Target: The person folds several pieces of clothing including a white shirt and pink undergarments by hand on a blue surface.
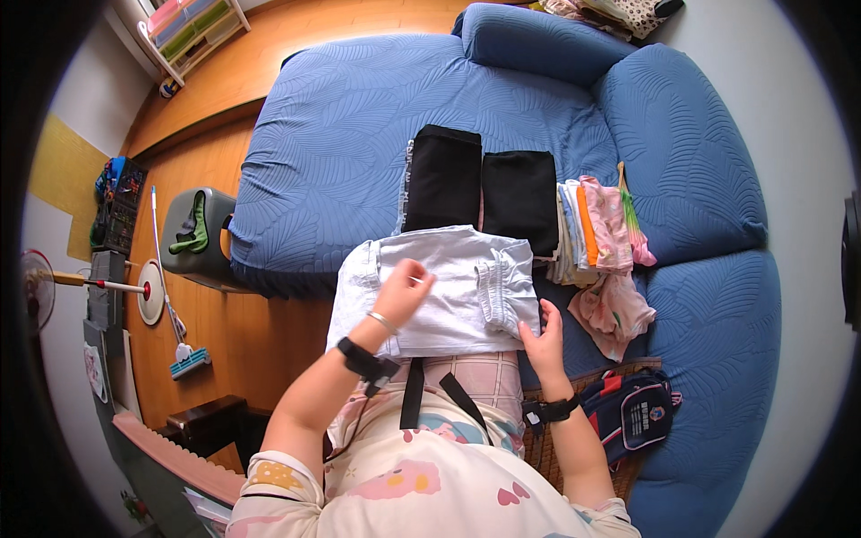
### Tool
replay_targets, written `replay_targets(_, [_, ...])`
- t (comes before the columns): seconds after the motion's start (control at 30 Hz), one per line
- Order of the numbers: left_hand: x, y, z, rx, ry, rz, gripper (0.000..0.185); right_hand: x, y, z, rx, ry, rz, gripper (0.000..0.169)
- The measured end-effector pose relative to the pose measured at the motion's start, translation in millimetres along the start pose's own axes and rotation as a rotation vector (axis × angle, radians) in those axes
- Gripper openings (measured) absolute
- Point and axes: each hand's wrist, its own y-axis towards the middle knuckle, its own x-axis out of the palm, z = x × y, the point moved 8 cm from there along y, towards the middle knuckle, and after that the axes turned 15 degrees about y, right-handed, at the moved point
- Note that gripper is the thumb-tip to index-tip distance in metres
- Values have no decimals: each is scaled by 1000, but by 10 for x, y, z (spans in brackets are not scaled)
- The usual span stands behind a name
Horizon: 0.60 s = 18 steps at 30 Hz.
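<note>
Spread across my lap lies a pale, nearly white garment [440, 269], partly folded, with a gathered elastic band [494, 296] on its right part. My left hand [403, 292] is over the garment's left half, its fingers curled inward; whether cloth is pinched in them is hidden. At the garment's right edge is my right hand [545, 346], fingers apart and thumb near the elastic band. Just beyond the garment, two folded black garments [444, 178] lie side by side on the blue sofa [336, 134].
A row of folded clothes [585, 228] stands right of the black stacks, with a crumpled pink garment [613, 313] below it. A dark backpack [639, 410] rests at my right. Leftward are a grey bin [202, 242] with green-and-grey socks on top and a mop [188, 360].
</note>
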Motion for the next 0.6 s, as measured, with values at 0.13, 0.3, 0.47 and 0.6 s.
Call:
replay_targets(0.13, [-623,22,-964,-85,22,175,29,239,76,-698,-290,-159,-37,46])
replay_targets(0.3, [-946,-465,-1886,-391,132,201,41,770,124,-1234,-471,-176,-192,42])
replay_targets(0.47, [-586,-882,-2463,-701,-185,-178,43,1705,-55,-1312,-244,57,-587,40])
replay_targets(0.6, [-549,-1001,-2315,-780,-405,-160,38,2472,-259,-772,179,117,-771,46])
